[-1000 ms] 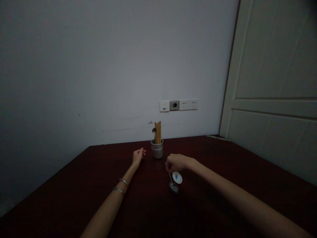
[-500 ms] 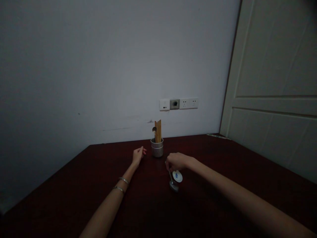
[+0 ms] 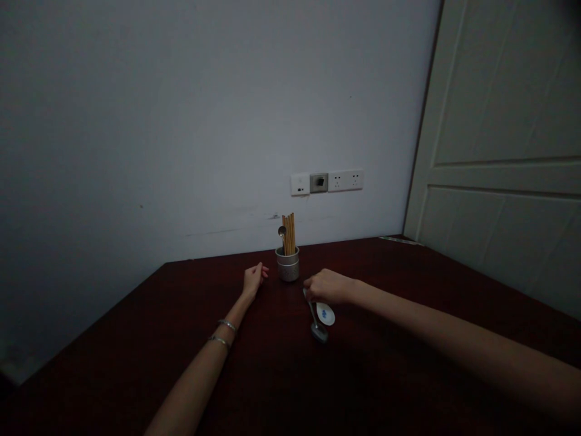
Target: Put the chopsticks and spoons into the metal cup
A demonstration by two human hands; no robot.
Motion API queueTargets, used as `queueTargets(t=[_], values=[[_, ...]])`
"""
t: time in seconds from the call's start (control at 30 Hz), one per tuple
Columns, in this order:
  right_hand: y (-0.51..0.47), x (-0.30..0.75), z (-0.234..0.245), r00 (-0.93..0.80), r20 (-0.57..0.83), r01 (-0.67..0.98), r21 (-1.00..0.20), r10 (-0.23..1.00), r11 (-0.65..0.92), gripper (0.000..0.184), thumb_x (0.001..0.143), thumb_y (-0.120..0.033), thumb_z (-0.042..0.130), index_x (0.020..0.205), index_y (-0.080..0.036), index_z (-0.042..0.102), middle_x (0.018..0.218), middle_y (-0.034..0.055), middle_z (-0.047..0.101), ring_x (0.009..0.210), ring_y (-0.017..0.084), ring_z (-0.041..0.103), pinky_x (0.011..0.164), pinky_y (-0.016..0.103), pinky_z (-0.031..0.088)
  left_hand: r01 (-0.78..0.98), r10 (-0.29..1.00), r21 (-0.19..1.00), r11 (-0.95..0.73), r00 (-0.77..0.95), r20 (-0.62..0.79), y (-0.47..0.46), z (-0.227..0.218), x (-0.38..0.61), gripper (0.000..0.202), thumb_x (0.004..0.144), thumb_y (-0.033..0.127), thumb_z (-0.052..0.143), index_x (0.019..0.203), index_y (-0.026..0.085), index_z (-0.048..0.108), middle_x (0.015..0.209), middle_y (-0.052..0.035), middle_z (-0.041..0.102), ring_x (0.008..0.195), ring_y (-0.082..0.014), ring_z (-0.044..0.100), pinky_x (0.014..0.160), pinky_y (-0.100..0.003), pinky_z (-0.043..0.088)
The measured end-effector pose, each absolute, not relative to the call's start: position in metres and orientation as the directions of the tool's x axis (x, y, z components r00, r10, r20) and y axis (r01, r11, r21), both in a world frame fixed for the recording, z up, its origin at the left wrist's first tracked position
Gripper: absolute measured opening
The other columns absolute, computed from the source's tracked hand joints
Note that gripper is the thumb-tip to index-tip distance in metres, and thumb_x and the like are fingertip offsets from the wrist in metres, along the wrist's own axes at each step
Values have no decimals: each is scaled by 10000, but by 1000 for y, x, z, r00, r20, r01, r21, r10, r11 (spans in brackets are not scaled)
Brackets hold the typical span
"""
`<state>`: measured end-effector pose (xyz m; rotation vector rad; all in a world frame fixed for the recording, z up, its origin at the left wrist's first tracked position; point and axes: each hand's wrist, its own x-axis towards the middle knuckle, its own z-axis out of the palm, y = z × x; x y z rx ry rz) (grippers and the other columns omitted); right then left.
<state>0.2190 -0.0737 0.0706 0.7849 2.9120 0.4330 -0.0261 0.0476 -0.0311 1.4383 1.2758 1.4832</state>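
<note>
A metal spoon [image 3: 319,332] lies on the dark red table, bowl towards me and handle pointing away. My right hand [image 3: 327,286] is closed, its fingertips pinched at the upper part of that handle, whose end shows past them. Beside the metal spoon is a white spoon [image 3: 325,314] with a blue mark; its far end is hidden under my right hand. On the left, my left hand [image 3: 254,280] rests with loosely curled fingers and nothing in them. Between and beyond both hands stands a metal holder [image 3: 288,269] with several wooden chopsticks [image 3: 289,235] and another spoon [image 3: 282,231].
The table [image 3: 190,303] reaches back to a pale wall [image 3: 204,121] with a row of sockets and switches [image 3: 327,182]. To the right rises a panelled door [image 3: 503,133]. A thin strip [image 3: 402,240] lies near the table's back right corner.
My right hand has shifted slightly right, so more of the metal spoon's handle shows. Both spoons keep their places on the table. The view has tilted down a little.
</note>
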Motion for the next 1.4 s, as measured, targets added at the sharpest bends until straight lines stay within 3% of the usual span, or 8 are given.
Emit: queueTargets(t=[0.7,1.4], values=[[-74,212,61,-876,-78,418,370,477,829,169,786,-169,480,731,-171,640,818,41,636,675,134,588,449,227,258,134,952,958,-253,-141,271,46,-29,-25,489,722,554,432,673,95,594,475,1,495,329,-50,329,346,-190,207],[-77,207,54,-882,-111,384,392,457,836,182,797,-143,472,768,-184,647,817,58,646,707,142,596,491,214,306,145,952,955,-258,-128,277,42,-26,-24,479,716,551,441,657,103,599,465,3,498,332,-57,339,356,-194,217]])
